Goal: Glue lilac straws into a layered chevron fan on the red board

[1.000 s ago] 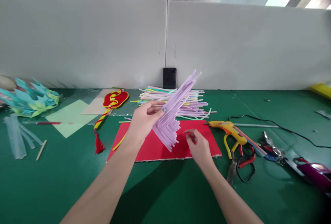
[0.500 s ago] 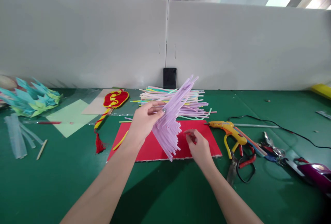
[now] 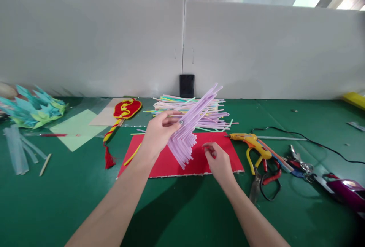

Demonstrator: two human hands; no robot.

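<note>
My left hand [image 3: 159,133] pinches a sheaf of lilac pipe cleaners [image 3: 185,136], bent into nested V shapes and lying side by side. Its long ends point up and to the right, its short ends downward. Just right of the sheaf, my right hand [image 3: 219,159] hovers with curled fingers and thumb pressed close; whether anything small is in them cannot be made out. Below both hands lies a red board [image 3: 171,171] with a rough white front edge. A yellow pipe cleaner [image 3: 132,155] rests on its left part, partly behind my left arm.
Behind the board lies a pile of pastel pipe cleaners [image 3: 168,104], near an upright black phone [image 3: 187,86]. To the right are a yellow glue gun [image 3: 251,142], scissors [image 3: 256,184] and pliers [image 3: 273,178]. Leftward sit a red-and-yellow fan ornament [image 3: 127,109], green paper [image 3: 76,129] and teal folded paper [image 3: 37,108].
The lilac sheaf has turned slightly in my left hand: its lower ends have shifted up and to the left. My right hand has barely moved.
</note>
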